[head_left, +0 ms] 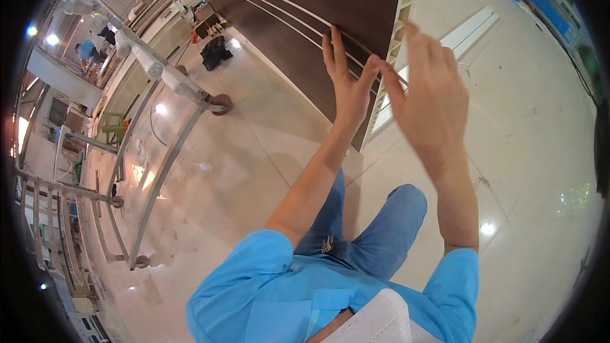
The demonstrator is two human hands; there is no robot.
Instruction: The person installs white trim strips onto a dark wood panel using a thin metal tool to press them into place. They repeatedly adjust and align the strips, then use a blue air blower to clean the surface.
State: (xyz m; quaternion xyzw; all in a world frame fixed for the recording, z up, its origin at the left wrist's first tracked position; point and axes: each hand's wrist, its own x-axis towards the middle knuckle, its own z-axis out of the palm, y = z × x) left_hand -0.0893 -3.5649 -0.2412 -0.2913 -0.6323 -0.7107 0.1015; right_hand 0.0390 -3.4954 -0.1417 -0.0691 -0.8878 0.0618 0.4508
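Note:
A dark brown panel (pixel 279 57) with a pale, hollow-celled end lies in front of me. Three thin whitish lines (pixel 273 7) run lengthwise along its face, looking like strips or grooves. My left hand (pixel 351 92) rests at the panel near its hollow end, fingers apart, with the fingertips by these lines. Beside it, my right hand (pixel 433 92) is raised over the hollow end, its fingers stretched upward and slightly blurred. The two thumbs come close together at the panel's edge; whether they touch a line's end I cannot tell.
White long profiles (pixel 467 35) lie on the tiled floor beyond the right hand. A metal rack (pixel 166 164) on casters, its upper bar partly wrapped in plastic, stands at left. A black bag (pixel 216 54) lies near the panel. Another person (pixel 86 51) is far left.

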